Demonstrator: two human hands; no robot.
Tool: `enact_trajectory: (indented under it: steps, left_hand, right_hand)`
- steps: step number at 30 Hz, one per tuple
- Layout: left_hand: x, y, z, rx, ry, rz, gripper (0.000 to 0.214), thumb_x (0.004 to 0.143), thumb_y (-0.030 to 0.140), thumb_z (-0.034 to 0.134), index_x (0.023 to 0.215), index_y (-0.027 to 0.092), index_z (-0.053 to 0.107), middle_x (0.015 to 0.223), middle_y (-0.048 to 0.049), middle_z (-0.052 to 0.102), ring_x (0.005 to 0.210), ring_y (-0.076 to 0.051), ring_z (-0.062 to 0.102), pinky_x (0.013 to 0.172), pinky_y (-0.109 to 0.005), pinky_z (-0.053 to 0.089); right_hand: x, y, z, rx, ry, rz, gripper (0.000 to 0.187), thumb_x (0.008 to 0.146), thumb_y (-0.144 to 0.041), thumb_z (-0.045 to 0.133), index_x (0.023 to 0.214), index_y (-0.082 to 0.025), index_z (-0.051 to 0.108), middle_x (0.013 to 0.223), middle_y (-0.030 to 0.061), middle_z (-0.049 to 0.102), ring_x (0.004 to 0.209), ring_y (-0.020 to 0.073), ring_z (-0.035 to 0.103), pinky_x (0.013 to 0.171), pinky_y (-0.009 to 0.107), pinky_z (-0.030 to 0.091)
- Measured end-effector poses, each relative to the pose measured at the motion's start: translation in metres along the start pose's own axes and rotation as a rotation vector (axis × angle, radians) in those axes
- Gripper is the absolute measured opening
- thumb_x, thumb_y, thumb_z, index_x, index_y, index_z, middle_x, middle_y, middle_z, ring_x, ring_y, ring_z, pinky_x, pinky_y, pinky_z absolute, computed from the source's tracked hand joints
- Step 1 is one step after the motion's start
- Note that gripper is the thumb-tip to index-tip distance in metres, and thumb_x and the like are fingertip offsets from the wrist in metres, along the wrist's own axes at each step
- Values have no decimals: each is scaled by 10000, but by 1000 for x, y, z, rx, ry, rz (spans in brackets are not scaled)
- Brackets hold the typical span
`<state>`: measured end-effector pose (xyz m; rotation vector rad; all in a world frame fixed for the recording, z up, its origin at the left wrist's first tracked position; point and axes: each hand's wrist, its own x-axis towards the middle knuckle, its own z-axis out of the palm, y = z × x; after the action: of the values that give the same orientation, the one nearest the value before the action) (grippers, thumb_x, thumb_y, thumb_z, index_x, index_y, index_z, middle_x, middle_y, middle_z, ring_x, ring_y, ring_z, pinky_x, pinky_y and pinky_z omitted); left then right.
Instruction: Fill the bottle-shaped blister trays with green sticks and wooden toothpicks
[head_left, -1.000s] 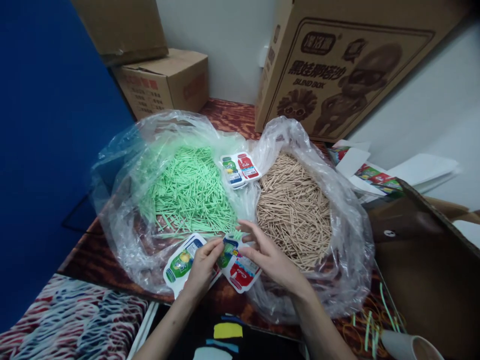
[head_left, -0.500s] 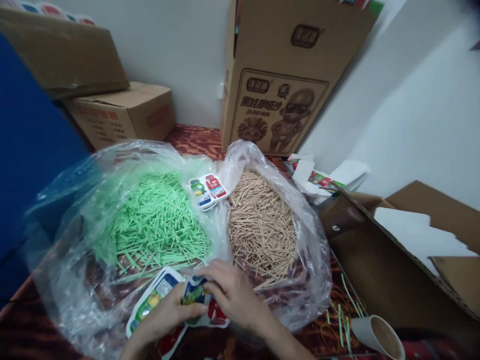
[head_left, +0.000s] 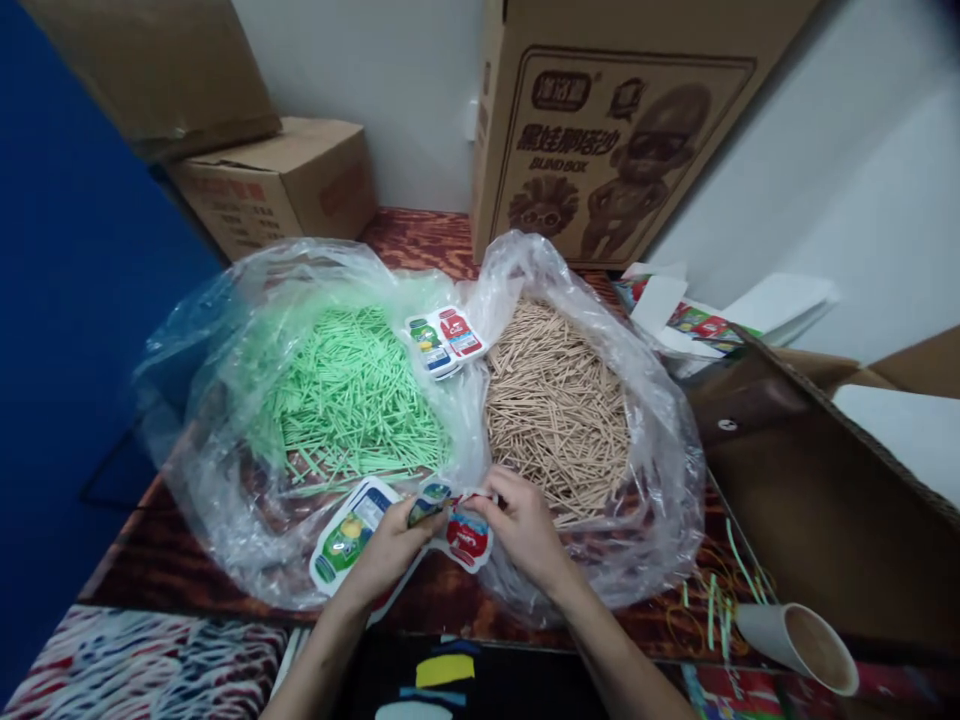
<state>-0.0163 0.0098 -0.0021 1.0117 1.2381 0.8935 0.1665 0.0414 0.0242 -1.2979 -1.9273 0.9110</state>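
Observation:
My left hand (head_left: 391,548) pinches the green-and-blue half of a small bottle-shaped printed packet (head_left: 469,542). At its red cola half, the fingers of my right hand (head_left: 527,530) are closed on the upper edge. The packet is bent between the two hands, and fingers cover part of it. Beneath my left hand lies another printed packet (head_left: 349,540) with a green bottle picture, partly covered by the hand. Just beyond are a heap of thin green sticks (head_left: 360,395) and a heap of thin brown sticks (head_left: 555,410), both in clear plastic bags (head_left: 667,500).
Between the heaps rests a small stack of printed packets (head_left: 444,342). A large cardboard box (head_left: 502,170) stands behind, with a smaller carton (head_left: 330,185) at back left. On the right are an open cardboard box (head_left: 810,520), a paper cup (head_left: 780,630) lying tilted, and loose green sticks (head_left: 712,605).
The view has shifted, so the heaps and boxes appear higher and further right. The held packet's red half now shows more openly between my hands, which have moved slightly apart.

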Motion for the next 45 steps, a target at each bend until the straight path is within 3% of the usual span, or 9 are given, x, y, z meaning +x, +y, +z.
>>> enact_trajectory:
  steps: [5,10,21,25,29,33,38,42,45]
  left_hand:
    - [-1,-12,11,-80,55,-71,284,643,343,740,835,141,687,758,-20,682,705,-183,580,703,-279,460]
    - [1,-22,15,-7,120,-113,244,648,355,726,726,130,673,620,16,616,595,-150,522,611,-253,426]
    - [0,-14,30,-38,91,-157,293,631,406,756,723,140,674,646,-6,647,610,-170,562,591,-253,457]
    - [-1,-9,23,-38,107,-141,311,646,456,740,669,155,662,630,-2,654,570,-156,545,557,-242,451]
    - [-3,3,15,-48,154,-144,334,612,470,759,604,162,632,560,12,622,536,-148,532,523,-235,445]
    - [-2,6,16,-52,155,-144,349,583,487,772,632,166,646,587,15,643,549,-152,551,526,-232,449]
    - [-1,-5,17,-98,158,-185,377,585,514,766,689,166,664,625,10,658,561,-151,556,525,-229,445]
    - [0,-9,16,-68,142,-179,379,587,512,767,666,160,651,589,14,630,539,-140,531,505,-218,421]
    - [2,-8,18,-63,130,-170,384,595,520,760,654,159,645,585,14,621,535,-137,522,504,-217,418]
  right_hand:
    - [-6,1,18,-126,159,-53,338,881,-297,589,589,-190,458,650,-12,492,665,142,466,626,256,324]
    - [-10,4,24,-109,177,-29,373,874,-336,603,568,-186,453,636,-18,485,648,134,453,605,257,311]
    - [-20,6,10,30,111,83,367,878,-347,575,567,-186,468,636,-20,488,636,128,460,605,251,328]
    - [-15,25,-24,159,35,161,238,939,-311,447,792,-189,590,690,-20,574,660,133,533,629,238,383]
    - [3,58,-72,-360,278,276,247,906,-245,473,689,-185,573,744,30,588,759,181,525,724,289,382]
    - [18,82,-88,-796,226,327,214,893,-242,507,732,-170,627,847,101,610,875,241,507,788,342,372]
    - [24,88,-85,-892,136,289,119,853,-194,569,884,-189,683,942,99,597,967,246,478,814,332,360]
    - [27,84,-86,-944,34,189,282,822,-111,558,1068,-212,652,1002,100,571,1004,252,446,825,337,342]
    - [31,79,-83,-1042,9,203,255,801,-87,548,1018,-167,653,1013,129,561,999,269,433,829,360,324]
